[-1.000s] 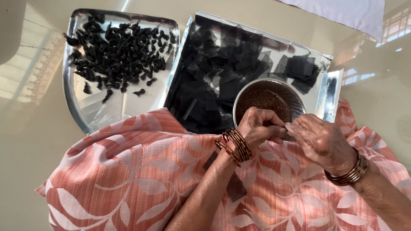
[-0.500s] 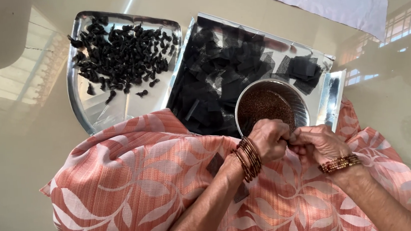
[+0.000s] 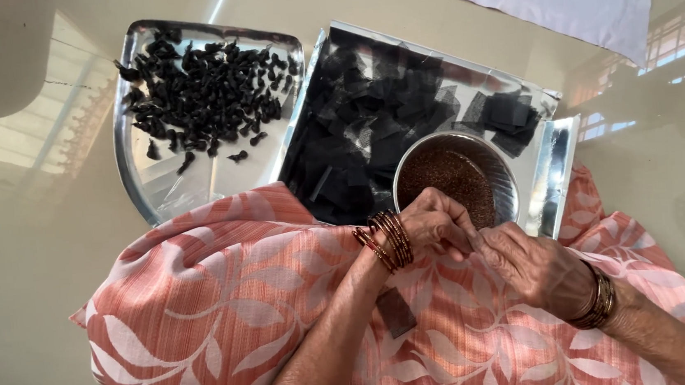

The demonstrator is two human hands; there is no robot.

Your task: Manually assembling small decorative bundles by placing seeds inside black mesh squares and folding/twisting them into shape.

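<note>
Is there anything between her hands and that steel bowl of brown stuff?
Nothing visible. The left hand and right hand meet at the near rim of the bowl, fingertips pinched together over something too small to make out. The black squares lie beyond and beside the bowl, not between.

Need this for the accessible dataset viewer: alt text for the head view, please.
Two hands, left hand and right hand, meet fingertip to fingertip over a salmon leaf-print cloth, beside a steel bowl of fine brown grains. Behind it, a steel tray of black squares and a second tray of small black twisted pieces.
</note>
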